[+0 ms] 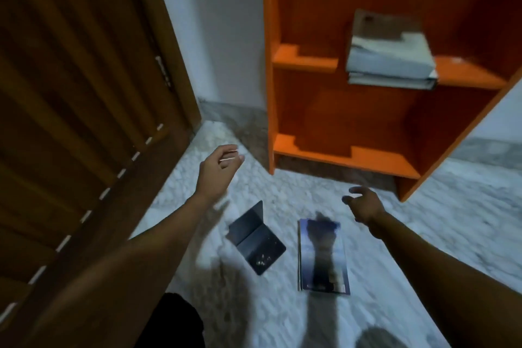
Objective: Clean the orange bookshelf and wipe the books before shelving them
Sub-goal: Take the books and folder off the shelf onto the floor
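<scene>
Orange board makes up the bookshelf [333,62], and it is your landmark: it stands against the white wall, right of the brown wooden door [84,93]. A stack of books [391,56] lies flat on its middle shelf, overhanging the front edge, probably parked there out of the way; the lowest shelf is bare, so there is room to wipe it. The pale stone floor [466,229] before the bookshelf is your working room. On it, just in front of the bookshelf's foot, lies a blue book [323,257], flat and cover up, easy to lift by its near edge. Left of it a dark notebook [255,237] sits half open, one cover propped upright, so take it by the raised flap. Your right hand [364,206] hovers above the blue book, near the bookshelf's lower corner, fingers loosely spread and holding nothing. Your left hand [219,168] hangs left of the bookshelf's base; its fingers curl slightly, and whether they pinch something thin I cannot tell.
</scene>
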The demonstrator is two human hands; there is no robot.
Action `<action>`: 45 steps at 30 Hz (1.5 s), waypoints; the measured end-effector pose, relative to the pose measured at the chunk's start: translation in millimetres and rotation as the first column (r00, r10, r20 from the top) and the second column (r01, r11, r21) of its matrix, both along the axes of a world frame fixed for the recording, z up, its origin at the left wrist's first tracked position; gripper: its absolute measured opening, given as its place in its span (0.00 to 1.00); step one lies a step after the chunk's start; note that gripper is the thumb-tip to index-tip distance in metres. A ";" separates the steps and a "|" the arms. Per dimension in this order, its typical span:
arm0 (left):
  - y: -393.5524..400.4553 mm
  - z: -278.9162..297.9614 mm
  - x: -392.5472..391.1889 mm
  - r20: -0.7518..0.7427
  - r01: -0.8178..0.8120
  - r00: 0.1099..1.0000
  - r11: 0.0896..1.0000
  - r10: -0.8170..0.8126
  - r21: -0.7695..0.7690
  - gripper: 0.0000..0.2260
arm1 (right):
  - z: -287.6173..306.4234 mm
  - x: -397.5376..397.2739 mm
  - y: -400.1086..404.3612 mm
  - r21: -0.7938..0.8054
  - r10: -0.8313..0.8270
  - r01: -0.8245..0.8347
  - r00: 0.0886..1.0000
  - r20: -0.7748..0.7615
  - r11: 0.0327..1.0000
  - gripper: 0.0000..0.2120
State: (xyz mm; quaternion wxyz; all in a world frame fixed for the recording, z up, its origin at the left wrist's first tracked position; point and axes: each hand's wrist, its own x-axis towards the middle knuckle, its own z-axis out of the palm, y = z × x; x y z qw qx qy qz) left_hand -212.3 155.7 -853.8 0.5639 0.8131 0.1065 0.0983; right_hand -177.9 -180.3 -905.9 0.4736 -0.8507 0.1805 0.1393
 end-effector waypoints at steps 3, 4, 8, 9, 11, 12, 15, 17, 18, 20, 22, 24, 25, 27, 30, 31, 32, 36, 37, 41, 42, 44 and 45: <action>-23.4 56.4 35.4 0.096 0.066 0.993 0.998 -0.066 0.007 0.14 | 75.3 24.2 0.5 0.028 -0.012 0.006 0.978 0.207 1.000 0.12; -31.5 74.7 46.5 0.127 0.090 0.988 0.996 -0.089 0.000 0.14 | 100.2 30.4 -0.3 0.030 -0.026 0.019 0.959 0.282 0.999 0.12; -66.0 140.9 84.0 0.221 0.197 0.959 0.977 -0.175 -0.083 0.16 | 201.0 37.7 -7.2 0.042 -0.085 0.074 0.837 0.541 0.996 0.12; -72.9 153.3 91.8 0.224 0.209 0.957 0.972 -0.181 -0.104 0.19 | 225.5 35.7 -7.6 0.049 -0.096 0.083 0.806 0.585 0.995 0.12; -84.9 173.7 108.9 0.222 0.231 0.955 0.964 -0.199 -0.132 0.23 | 271.2 33.5 -7.0 0.087 -0.127 0.092 0.739 0.662 0.992 0.16; -91.2 182.2 114.1 0.208 0.247 0.954 0.961 -0.218 -0.125 0.24 | 292.6 34.7 -6.0 0.125 -0.160 0.102 0.715 0.681 0.987 0.17; -115.6 206.4 119.6 0.127 0.311 0.944 0.950 -0.305 -0.027 0.29 | 349.0 46.4 -5.2 0.303 -0.317 0.140 0.653 0.688 0.943 0.20; -131.3 210.5 133.6 0.040 0.332 0.943 0.943 -0.332 0.009 0.32 | 380.2 61.1 -6.5 0.440 -0.437 0.158 0.610 0.660 0.884 0.21; -139.1 211.8 140.0 -0.006 0.339 0.941 0.941 -0.339 0.008 0.34 | 395.6 69.0 -7.4 0.511 -0.496 0.164 0.599 0.629 0.844 0.23; -154.3 208.9 155.0 -0.089 0.358 0.930 0.934 -0.356 0.003 0.36 | 420.9 83.3 -12.3 0.607 -0.571 0.174 0.604 0.556 0.776 0.27; -169.4 202.4 166.2 -0.153 0.376 0.917 0.926 -0.369 0.020 0.38 | 443.2 93.4 -18.2 0.664 -0.605 0.176 0.623 0.497 0.726 0.29; -184.4 195.3 177.4 -0.192 0.382 0.909 0.924 -0.370 0.028 0.39 | 461.2 104.6 -24.9 0.709 -0.610 0.149 0.647 0.458 0.689 0.31; -192.0 192.6 182.2 -0.209 0.376 0.908 0.926 -0.363 0.023 0.40 | 468.0 110.5 -27.9 0.714 -0.604 0.145 0.662 0.444 0.684 0.31; -205.7 186.0 188.1 -0.236 0.350 0.910 0.937 -0.340 -0.003 0.41 | 477.3 121.8 -32.3 0.694 -0.580 0.152 0.686 0.438 0.704 0.29; -220.3 176.3 189.7 -0.215 0.279 0.927 0.948 -0.308 -0.154 0.40 | 481.3 132.3 -34.3 0.702 -0.567 0.137 0.704 0.428 0.699 0.29; -223.2 172.2 192.1 -0.190 0.253 0.936 0.942 -0.296 -0.219 0.39 | 480.6 134.2 -34.5 0.716 -0.570 0.120 0.701 0.429 0.688 0.31; -224.9 169.5 193.9 -0.184 0.233 0.940 0.933 -0.289 -0.274 0.39 | 479.8 133.8 -34.0 0.732 -0.573 0.099 0.695 0.434 0.674 0.32; -218.5 163.8 188.8 -0.257 0.202 0.906 0.877 -0.337 -0.437 0.42 | 474.7 115.3 -32.5 0.773 -0.553 0.028 0.715 0.427 0.633 0.27; -213.3 161.6 184.3 -0.280 0.204 0.887 0.857 -0.366 -0.473 0.41 | 472.8 107.1 -33.5 0.771 -0.521 0.013 0.744 0.418 0.637 0.22; -192.3 157.9 162.3 -0.299 0.282 0.822 0.803 -0.485 -0.526 0.29 | 470.4 82.1 -36.5 0.752 -0.329 -0.071 0.869 0.369 0.655 0.05; -190.4 158.6 160.6 -0.297 0.296 0.820 0.806 -0.490 -0.513 0.25 | 472.1 82.5 -33.8 0.752 -0.320 -0.069 0.876 0.360 0.656 0.05; -190.8 163.8 156.2 -0.289 0.284 0.830 0.809 -0.476 -0.515 0.22 | 471.5 84.8 -25.2 0.749 -0.355 -0.034 0.865 0.354 0.661 0.06; -191.5 165.2 152.8 -0.290 0.271 0.841 0.819 -0.457 -0.506 0.23 | 468.9 86.9 -20.2 0.750 -0.380 -0.018 0.854 0.356 0.661 0.07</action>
